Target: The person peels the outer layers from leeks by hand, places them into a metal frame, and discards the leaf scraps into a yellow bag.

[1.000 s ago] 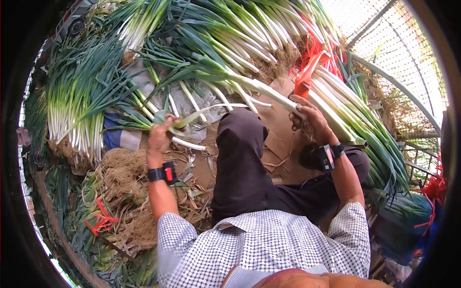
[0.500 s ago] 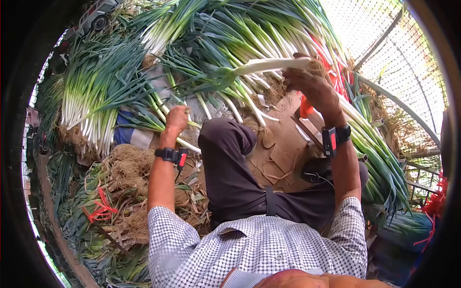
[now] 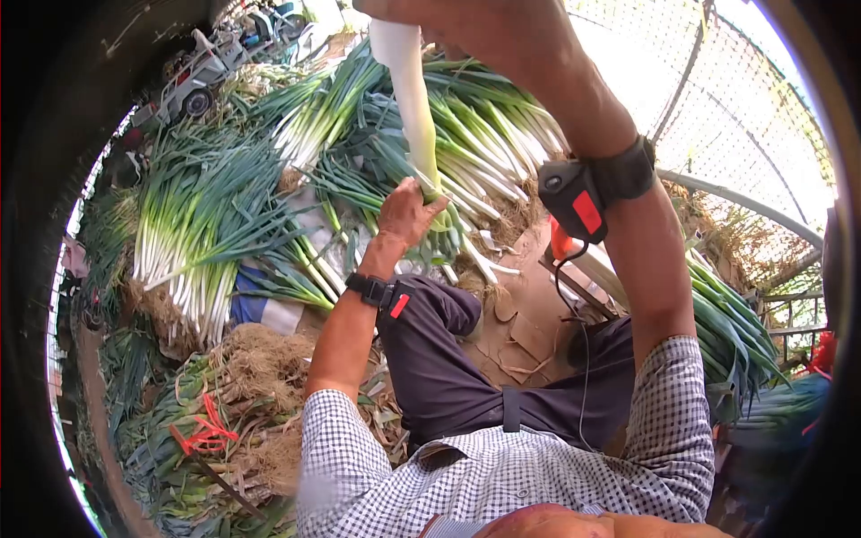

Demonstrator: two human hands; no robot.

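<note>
1. Head view: one leek (image 3: 408,99) stands upright between two hands. The right hand (image 3: 466,22), at the top edge, is clenched on its white shaft; the left hand (image 3: 408,213) has its fingers wrapped round the lower green part.
2. Head view, risk: the long stalk could likely bend or snap if the hands pull against each other, or slip from the upper grip.
3. Head view, counts: two wrist devices, one red tie bundle (image 3: 204,434), three or more leek piles (image 3: 202,211); single leeks are too many to count.
</note>
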